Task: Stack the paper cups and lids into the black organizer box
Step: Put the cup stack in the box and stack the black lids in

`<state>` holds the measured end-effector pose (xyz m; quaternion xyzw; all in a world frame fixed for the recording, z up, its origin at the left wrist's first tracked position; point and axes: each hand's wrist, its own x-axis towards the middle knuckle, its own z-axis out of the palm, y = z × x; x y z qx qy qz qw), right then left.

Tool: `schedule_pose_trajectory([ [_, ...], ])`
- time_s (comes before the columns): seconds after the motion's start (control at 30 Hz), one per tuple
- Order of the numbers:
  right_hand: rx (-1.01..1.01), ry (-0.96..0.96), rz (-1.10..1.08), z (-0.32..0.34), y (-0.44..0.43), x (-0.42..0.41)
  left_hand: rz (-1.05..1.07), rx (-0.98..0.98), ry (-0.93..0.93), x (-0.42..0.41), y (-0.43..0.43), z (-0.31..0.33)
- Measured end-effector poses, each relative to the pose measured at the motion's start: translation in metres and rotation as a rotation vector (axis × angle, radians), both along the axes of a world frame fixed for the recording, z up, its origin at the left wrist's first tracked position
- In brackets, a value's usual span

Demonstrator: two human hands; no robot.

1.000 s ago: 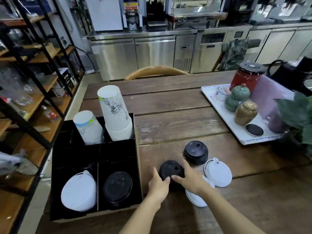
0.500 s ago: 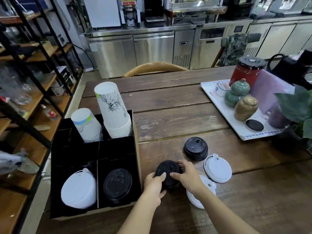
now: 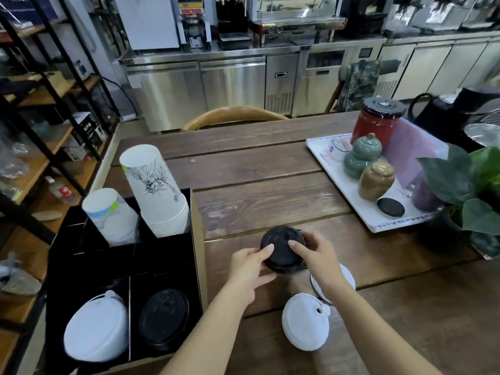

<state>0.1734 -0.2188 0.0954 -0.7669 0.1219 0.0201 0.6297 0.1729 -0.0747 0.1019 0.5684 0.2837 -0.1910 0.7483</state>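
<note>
Two hands meet on one small stack of round black plastic lids [image 3: 282,250]: the left hand [image 3: 250,269] pinches its near-left edge with thumb and forefinger, and the right hand [image 3: 318,257] presses fingertips on the top and far-right side, so both are clamped on the stack together. Whether it is lifted or resting on the boards I cannot tell.

Going by size, the dark plank table [image 3: 270,169] fills the view, with steel counters and fridges at 12 o'clock and an open shelf rack at 9 o'clock. The black divided organizer box [image 3: 197,266] sits at the table's left edge, at about 8 o'clock from the hands, its near wall just beside the left forearm. Its far cells hold two upside-down stacks of white paper cups [image 3: 154,190]; its near-right cell holds a black domed lid [image 3: 163,318] and its near-left cell a white one [image 3: 96,331].

From the held stack, that black-lid cell lies down and left, at about 7 o'clock, so the left hand is nearer and probably should carry across. Round lids have no long axis to align; keeping them flat matters more.

Two white plastic lids [image 3: 304,324] wait at 5 o'clock, one partly under the right wrist.
</note>
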Motion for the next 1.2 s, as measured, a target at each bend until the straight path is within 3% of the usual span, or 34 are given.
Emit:
schedule_pose_trajectory([
  [0.2,-0.107,0.040,-0.063,0.004,-0.026,0.038,-0.108,0.170,-0.087,0.045,-0.035,0.012],
  [0.57,-0.317,0.260,0.069,-0.036,-0.039,0.066,-0.185,0.375,0.055,0.061,-0.057,-0.035],
  [0.87,-0.185,0.515,0.124,-0.050,-0.046,0.069,-0.047,0.059,0.262,0.065,-0.059,-0.031],
  [1.2,0.034,0.468,0.121,-0.049,-0.051,0.064,0.012,-0.026,0.264,0.060,-0.064,-0.028],
])
